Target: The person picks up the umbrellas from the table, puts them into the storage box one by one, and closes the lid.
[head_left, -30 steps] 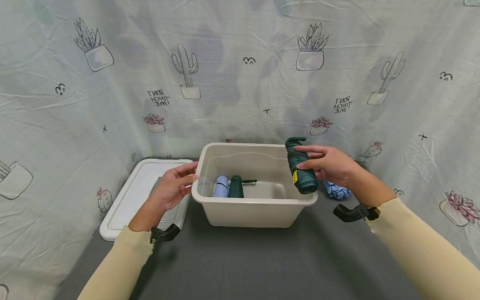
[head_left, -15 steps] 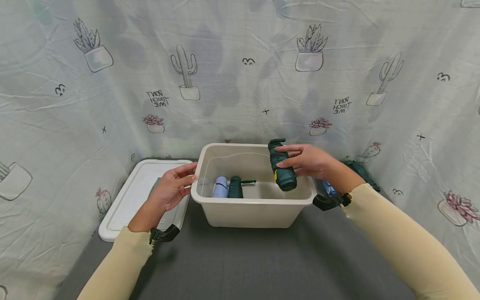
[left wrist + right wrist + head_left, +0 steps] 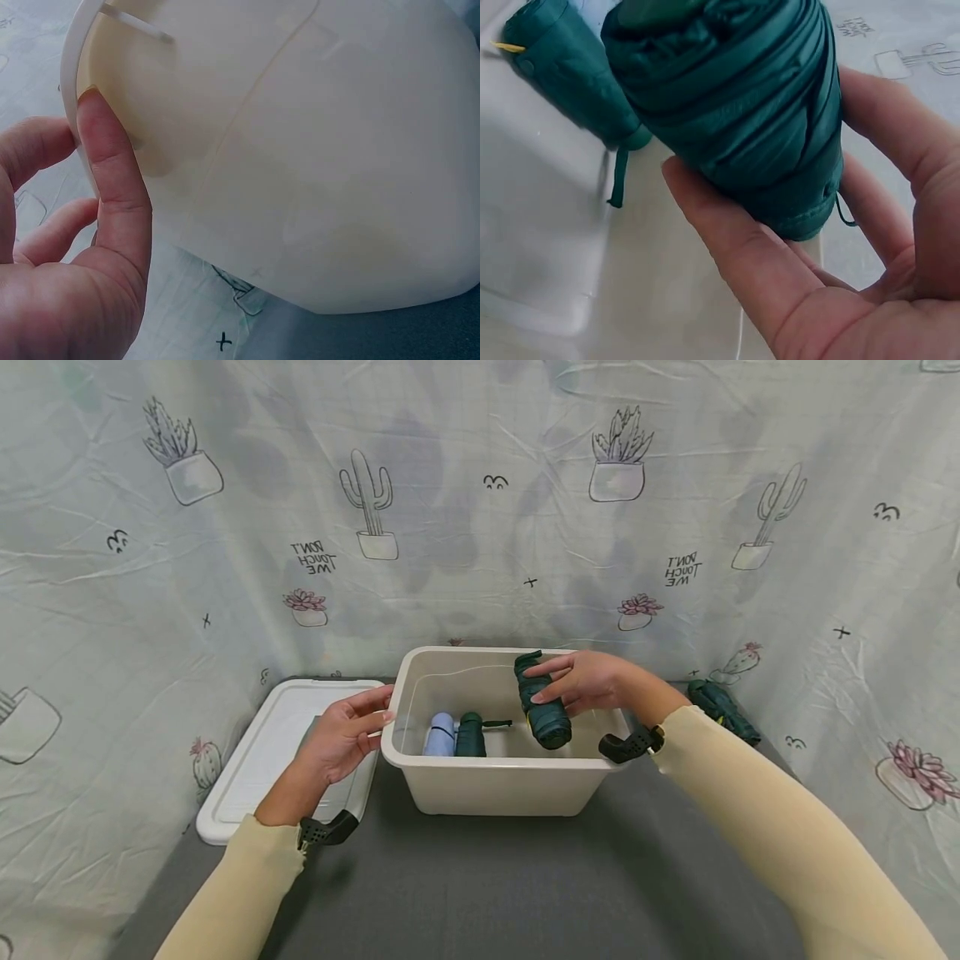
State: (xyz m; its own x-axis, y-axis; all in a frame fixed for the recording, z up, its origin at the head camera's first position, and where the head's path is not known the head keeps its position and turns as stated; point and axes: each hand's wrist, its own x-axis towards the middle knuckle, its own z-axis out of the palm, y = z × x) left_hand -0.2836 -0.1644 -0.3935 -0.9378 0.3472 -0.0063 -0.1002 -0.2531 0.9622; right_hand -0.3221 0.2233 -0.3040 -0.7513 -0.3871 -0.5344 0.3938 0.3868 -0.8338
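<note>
My right hand (image 3: 588,683) grips a dark green folded umbrella (image 3: 545,714) between thumb and fingers. It hangs tilted over the right half of a beige plastic bin (image 3: 502,789). In the right wrist view, wound fabric covers this umbrella (image 3: 742,112). With my left hand (image 3: 341,735) I pinch the bin's left rim, which shows between thumb and fingers in the left wrist view (image 3: 69,82). Inside the bin, at the left, a light blue folded umbrella (image 3: 440,735) lies beside another dark green umbrella (image 3: 470,735), whose strap points right. The bin's front wall hides their near ends.
A white lid (image 3: 251,777) lies on the grey table (image 3: 480,885) left of the bin. Another dark green folded umbrella (image 3: 723,712) rests at the back right, beyond my right forearm. A patterned curtain (image 3: 480,527) hangs behind the table.
My right hand has carried the green umbrella leftward from the bin's right rim to over its inside, and a little lower. The left hand has stayed on the rim.
</note>
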